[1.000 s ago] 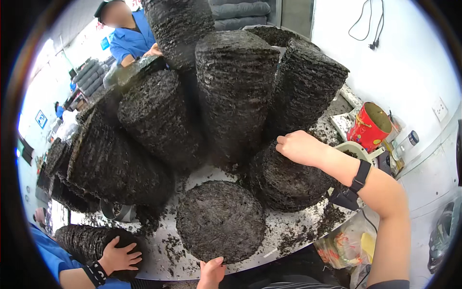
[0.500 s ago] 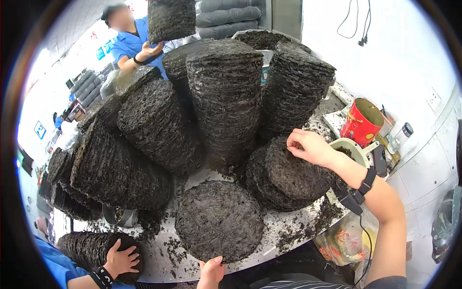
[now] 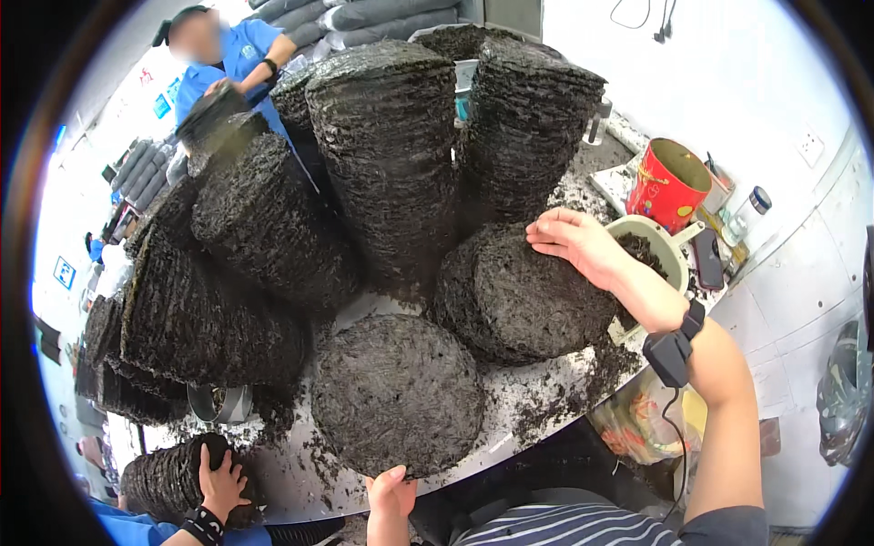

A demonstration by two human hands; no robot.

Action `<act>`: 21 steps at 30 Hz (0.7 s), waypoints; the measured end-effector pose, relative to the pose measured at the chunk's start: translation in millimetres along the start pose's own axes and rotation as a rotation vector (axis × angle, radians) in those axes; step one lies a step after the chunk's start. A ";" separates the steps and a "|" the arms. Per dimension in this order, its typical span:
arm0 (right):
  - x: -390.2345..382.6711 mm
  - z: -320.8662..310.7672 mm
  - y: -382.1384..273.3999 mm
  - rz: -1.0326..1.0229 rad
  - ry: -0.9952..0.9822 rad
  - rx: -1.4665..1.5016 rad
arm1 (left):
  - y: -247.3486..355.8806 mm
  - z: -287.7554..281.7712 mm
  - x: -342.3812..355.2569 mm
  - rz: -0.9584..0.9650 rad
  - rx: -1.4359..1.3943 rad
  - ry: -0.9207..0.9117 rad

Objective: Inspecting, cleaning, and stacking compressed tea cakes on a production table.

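head camera: the left hand (image 3: pixel 391 494) has its thumb laid on the near edge of a dark round sheet (image 3: pixel 398 396), its other fingers curled mostly out of sight below, so the edge sits pinched. the sheet lies at the front of the white table (image 3: pixel 446 496), just left of a low dark stack (image 3: pixel 523 296). the right hand (image 3: pixel 575 241) is at that stack's far edge, fingers bent and slightly apart; whether they grip anything, i cannot tell.

beyond the right hand, a red can (image 3: pixel 666 193) carries printed markings and yellow spots. a pale scoop (image 3: pixel 637 226) with dark crumbs, a phone (image 3: pixel 708 257) and a clear bottle (image 3: pixel 739 218) are near it; any lettering on these is too small to read. blue signs (image 3: pixel 162 106) and red writing (image 3: pixel 146 77) show on the back wall. a co-worker's blue shirt (image 3: pixel 244 56) bears a small pale mark, unreadable here. at lower left, another co-worker's hand (image 3: pixel 221 487) rests on a lying stack (image 3: pixel 159 482).
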State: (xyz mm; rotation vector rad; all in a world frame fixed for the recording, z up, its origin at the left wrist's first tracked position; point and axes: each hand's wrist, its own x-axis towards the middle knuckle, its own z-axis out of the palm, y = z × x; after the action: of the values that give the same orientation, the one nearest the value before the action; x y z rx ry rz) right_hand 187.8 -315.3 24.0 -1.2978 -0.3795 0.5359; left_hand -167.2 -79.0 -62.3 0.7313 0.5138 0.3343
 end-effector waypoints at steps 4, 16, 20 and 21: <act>-12.5 -26.1 -12.4 -0.088 0.144 -0.126 | 3.5 3.6 1.7 0.044 -0.009 0.001; -104.1 -68.7 -19.2 -0.526 0.425 -1.288 | 3.4 -30.8 11.1 -0.105 -0.251 -0.024; -99.7 65.8 -12.9 -0.854 -0.190 -1.201 | 8.1 7.0 6.1 -0.065 -0.033 0.011; -100.6 102.7 -5.6 -0.764 -0.305 -1.119 | 8.8 9.7 3.4 -0.019 0.001 0.032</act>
State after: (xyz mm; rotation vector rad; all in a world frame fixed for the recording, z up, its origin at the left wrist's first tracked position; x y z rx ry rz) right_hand 49.8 -291.6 56.9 -1.9500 -1.5002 -0.2110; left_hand -160.0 -76.6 -51.1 0.7225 0.5512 0.3282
